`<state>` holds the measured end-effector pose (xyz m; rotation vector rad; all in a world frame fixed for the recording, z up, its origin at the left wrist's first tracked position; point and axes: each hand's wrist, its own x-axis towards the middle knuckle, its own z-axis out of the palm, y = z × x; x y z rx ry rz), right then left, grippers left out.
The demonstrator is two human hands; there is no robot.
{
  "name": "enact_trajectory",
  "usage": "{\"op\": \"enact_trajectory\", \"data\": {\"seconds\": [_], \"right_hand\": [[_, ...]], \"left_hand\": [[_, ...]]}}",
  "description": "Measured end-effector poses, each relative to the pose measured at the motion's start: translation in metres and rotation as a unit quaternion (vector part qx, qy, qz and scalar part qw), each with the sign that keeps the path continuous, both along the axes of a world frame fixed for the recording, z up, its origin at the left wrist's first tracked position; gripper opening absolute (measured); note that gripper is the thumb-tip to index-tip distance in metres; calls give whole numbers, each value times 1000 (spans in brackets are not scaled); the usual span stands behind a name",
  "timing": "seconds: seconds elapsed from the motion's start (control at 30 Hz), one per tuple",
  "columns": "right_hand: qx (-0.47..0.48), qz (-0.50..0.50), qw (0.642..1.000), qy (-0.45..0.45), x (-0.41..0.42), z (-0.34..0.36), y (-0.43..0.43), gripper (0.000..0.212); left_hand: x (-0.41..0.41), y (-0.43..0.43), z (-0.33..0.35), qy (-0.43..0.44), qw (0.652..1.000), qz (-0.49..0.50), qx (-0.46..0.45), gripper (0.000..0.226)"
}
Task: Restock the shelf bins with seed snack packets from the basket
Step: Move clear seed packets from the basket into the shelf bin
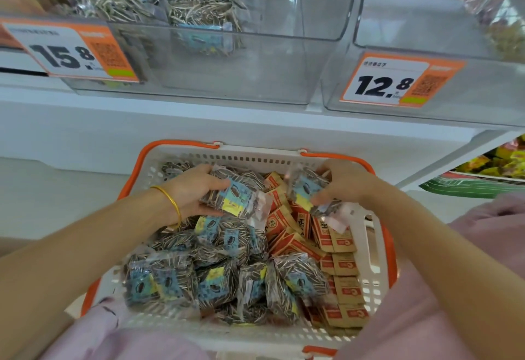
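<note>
Seed snack packets (230, 197), clear soft pouches, likely light, are being gripped mid-body in white basket (255, 158) by left hand (189, 189) and right hand (345, 179).

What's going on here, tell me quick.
A person is restocking seed snacks. Both hands are down in the white and orange basket: the left hand grips a few clear sunflower seed packets, and the right hand grips another seed packet. The basket holds many more, with red and brown packets along its right side. Above, the clear bin tagged 15.8 has matching packets only on its left side; nothing is going in yet.
</note>
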<state>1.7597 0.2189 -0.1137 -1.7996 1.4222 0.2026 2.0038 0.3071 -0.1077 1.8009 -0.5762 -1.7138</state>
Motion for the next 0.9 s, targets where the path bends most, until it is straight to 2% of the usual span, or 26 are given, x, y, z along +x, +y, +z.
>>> {"op": "enact_trajectory", "data": {"seconds": [0.03, 0.1, 0.17, 0.27, 0.4, 0.5, 0.57, 0.6, 0.67, 0.77, 0.9], "right_hand": [[57, -21, 995, -82, 4, 13, 4, 51], [154, -45, 962, -219, 13, 30, 13, 61], [181, -36, 945, -270, 22, 33, 20, 62], [127, 5, 952, -278, 38, 35, 27, 58], [49, 65, 956, -281, 54, 36, 33, 64], [93, 47, 937, -335, 61, 37, 37, 58], [139, 46, 916, -372, 65, 42, 40, 65], [141, 64, 915, -372, 68, 47, 43, 75], [118, 126, 921, -350, 75, 57, 47, 90], [54, 140, 930, -335, 86, 73, 52, 84], [-59, 92, 928, -357, 102, 113, 53, 75]], "left_hand": [[1, 0, 0, -8, 1000, 4, 4, 37], [2, 3, 3, -11, 1000, 1, 7, 36], [1, 6, 11, 14, 1000, -25, 1, 32], [0, 11, 27, 55, 995, -70, -39, 46], [4, 18, 44, -5, 983, -133, -129, 60], [17, 19, 56, -11, 980, -135, -148, 68], [25, 17, 65, -15, 978, -135, -157, 81], [28, 17, 70, -21, 977, -138, -161, 82], [32, 17, 80, -28, 970, -148, -190, 69], [37, 20, 97, -56, 951, -166, -255, 60], [52, 18, 129, -75, 914, -128, -379, 71]]}}
